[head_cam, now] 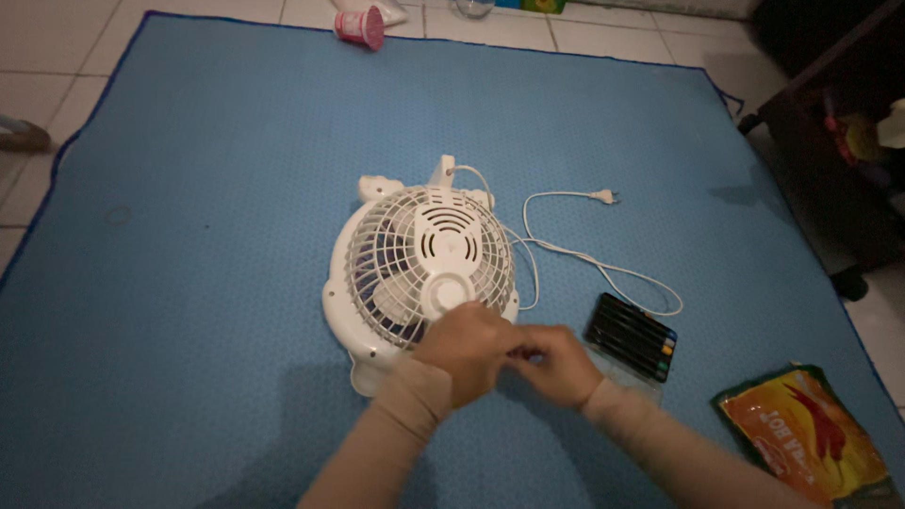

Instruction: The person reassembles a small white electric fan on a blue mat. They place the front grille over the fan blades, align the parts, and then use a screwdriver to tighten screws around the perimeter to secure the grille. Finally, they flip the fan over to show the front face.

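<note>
**Two hands meeting at the rim of a white fan laid flat on a blue mat**

Head view. A white fan (421,269) lies grille-up near the middle of a blue mat (207,188). Its long axis runs from the near foot, beside the wrists, up to the far bracket, tilted slightly rightward. A white cord (575,254) leaves the far end, loops to the right and ends in a plug (603,196) pointing right. The left hand (467,349) rests on the fan's near right rim, fingers curled; the right hand (554,363) touches it from the right, fingertips pinched together. Whether either hand holds anything cannot be told. Just right of the hands lies a flat black case (632,336) with a row of coloured tips along its right end, long axis slanting down to the right. At the lower right corner lies an orange and red pouch (811,434) with a green edge. A pink cup (361,26) lies at the mat's far edge. Open mat spreads left of the fan; dark furniture (830,141) crowds the right edge.
</note>
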